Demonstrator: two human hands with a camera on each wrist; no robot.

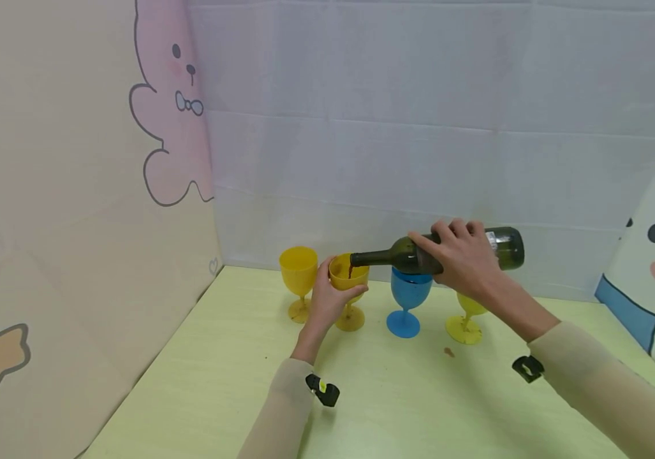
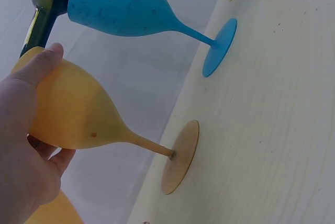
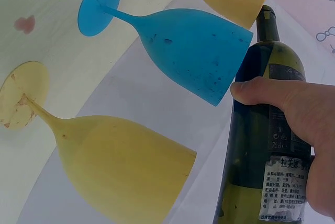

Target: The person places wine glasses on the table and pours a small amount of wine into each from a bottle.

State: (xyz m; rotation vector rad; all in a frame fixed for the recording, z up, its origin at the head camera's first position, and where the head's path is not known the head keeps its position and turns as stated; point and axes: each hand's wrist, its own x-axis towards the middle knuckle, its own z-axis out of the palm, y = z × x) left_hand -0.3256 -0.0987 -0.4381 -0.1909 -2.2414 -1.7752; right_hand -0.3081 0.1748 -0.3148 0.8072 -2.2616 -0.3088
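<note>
Step in hand judged to be pouring: the right hand (image 1: 467, 261) is clamped around the bottle (image 1: 406, 257), its body crossing above the blue goblet (image 1: 410, 293). Left of the blue goblet, dark liquid (image 1: 351, 271) leaves the bottle's mouth into an amber goblet (image 1: 357, 280), its bowl gripped by the left hand (image 1: 327, 299). The hands are apart. The next move likely calls for steadying that bowl and raising the neck before overfilling; fill level cannot be determined.
</note>
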